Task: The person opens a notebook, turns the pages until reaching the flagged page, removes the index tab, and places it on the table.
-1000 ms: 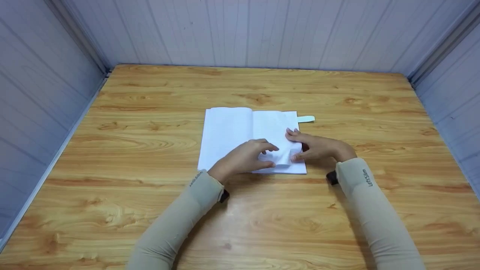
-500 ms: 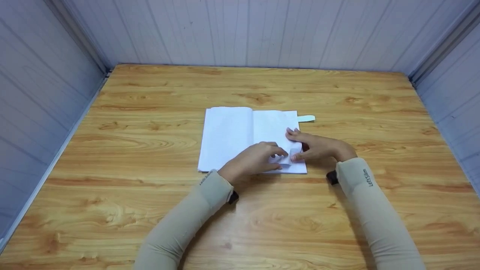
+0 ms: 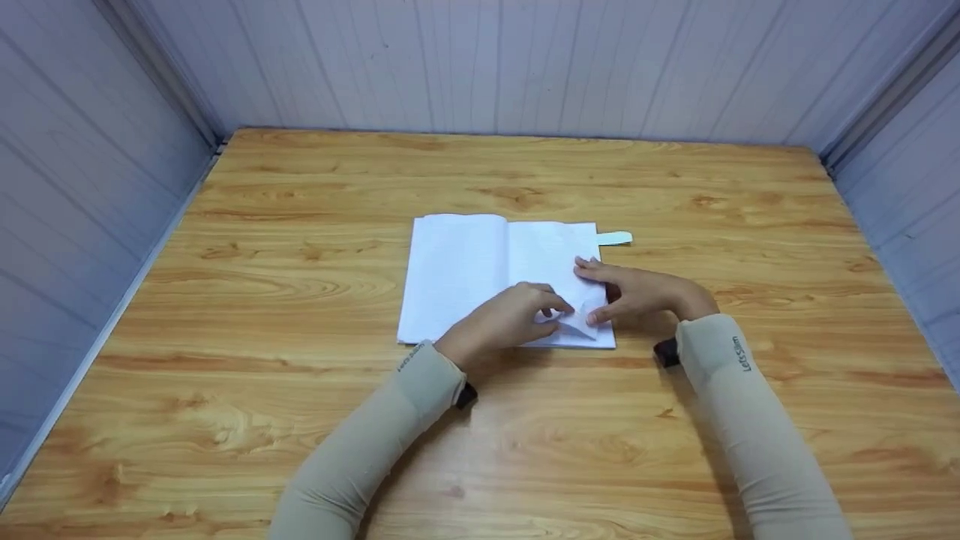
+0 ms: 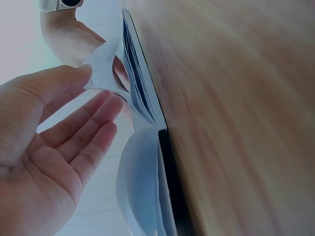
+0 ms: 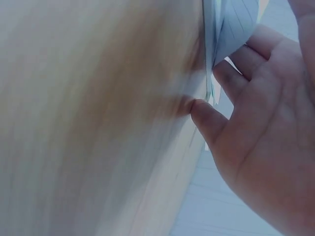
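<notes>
An open notebook (image 3: 457, 277) with white ruled pages lies flat on the wooden table. My left hand (image 3: 506, 315) reaches across its lower middle and pinches the lifted corner of a right-hand page (image 4: 102, 69) between thumb and index finger. That corner curls up off the pages beneath, and the hand's other fingers extend below it in the left wrist view. My right hand (image 3: 637, 290) rests at the notebook's right edge, its fingers spread over the page's margin and the thumb beside the raised corner. In the right wrist view its palm (image 5: 275, 132) shows, with the little finger down by the table.
A pale green strip (image 3: 615, 238) sticks out past the notebook's upper right edge. The wood-grain table (image 3: 300, 420) extends around the notebook, and white panel walls (image 3: 465, 67) stand along its back and sides.
My left hand has shifted right along the page, toward the right hand. The raised part of the page has changed from an upright fold to a pointed corner. The right hand stays nearly still.
</notes>
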The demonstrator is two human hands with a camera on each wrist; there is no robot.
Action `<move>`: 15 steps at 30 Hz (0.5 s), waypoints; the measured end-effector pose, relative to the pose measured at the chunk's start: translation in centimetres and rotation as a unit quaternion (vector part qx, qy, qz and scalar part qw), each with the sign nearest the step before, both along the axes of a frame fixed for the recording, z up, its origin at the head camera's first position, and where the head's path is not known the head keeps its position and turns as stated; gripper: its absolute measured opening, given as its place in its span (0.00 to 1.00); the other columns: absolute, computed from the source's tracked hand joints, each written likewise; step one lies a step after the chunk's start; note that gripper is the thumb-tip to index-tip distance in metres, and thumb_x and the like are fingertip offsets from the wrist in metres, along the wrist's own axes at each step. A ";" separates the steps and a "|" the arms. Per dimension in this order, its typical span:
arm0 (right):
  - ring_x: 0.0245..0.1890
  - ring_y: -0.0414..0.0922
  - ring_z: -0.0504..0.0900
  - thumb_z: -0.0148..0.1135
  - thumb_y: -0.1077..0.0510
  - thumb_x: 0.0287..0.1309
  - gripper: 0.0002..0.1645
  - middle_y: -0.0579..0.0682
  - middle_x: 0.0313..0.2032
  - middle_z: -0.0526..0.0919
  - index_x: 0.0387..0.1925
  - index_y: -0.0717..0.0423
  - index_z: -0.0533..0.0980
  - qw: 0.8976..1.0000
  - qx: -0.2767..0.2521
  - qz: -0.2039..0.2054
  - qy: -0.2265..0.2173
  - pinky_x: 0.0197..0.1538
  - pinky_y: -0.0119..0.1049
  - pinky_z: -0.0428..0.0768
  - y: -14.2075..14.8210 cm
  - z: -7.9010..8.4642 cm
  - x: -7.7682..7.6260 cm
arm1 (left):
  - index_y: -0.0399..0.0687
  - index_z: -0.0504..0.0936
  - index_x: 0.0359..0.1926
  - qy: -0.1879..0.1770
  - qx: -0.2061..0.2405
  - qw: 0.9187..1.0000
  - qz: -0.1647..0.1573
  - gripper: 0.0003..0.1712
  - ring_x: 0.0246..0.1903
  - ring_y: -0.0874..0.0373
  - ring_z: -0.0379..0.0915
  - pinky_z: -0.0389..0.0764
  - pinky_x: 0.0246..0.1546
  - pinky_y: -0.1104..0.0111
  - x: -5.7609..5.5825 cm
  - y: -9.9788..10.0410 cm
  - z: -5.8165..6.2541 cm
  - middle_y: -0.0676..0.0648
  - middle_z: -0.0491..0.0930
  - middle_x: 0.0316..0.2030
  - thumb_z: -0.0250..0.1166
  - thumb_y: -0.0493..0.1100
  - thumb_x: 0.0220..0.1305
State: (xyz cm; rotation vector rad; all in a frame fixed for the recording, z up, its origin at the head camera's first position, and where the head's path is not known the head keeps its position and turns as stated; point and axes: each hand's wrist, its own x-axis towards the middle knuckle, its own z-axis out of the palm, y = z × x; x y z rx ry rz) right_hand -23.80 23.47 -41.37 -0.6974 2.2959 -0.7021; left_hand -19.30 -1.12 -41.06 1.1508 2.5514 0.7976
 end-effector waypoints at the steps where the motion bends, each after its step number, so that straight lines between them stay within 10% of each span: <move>1: 0.76 0.51 0.33 0.66 0.39 0.54 0.60 0.49 0.77 0.37 0.76 0.53 0.43 1.000 0.002 -0.004 0.001 0.74 0.55 0.41 0.0 0.0 0.0 | 0.44 0.82 0.53 -0.004 0.001 1.000 0.003 0.16 0.51 0.57 0.78 0.76 0.56 0.68 0.0 0.0 0.0 0.47 0.83 0.50 0.61 0.39 0.66; 15: 0.76 0.54 0.30 0.70 0.44 0.51 0.70 0.56 0.76 0.29 0.75 0.58 0.29 0.995 -0.068 -0.069 0.014 0.74 0.56 0.39 1.0 -0.4 -0.2 | 0.40 0.79 0.56 0.012 0.059 0.998 0.016 0.19 0.47 0.56 0.80 0.79 0.51 0.69 0.1 -0.6 0.1 0.44 0.83 0.51 0.58 0.31 0.64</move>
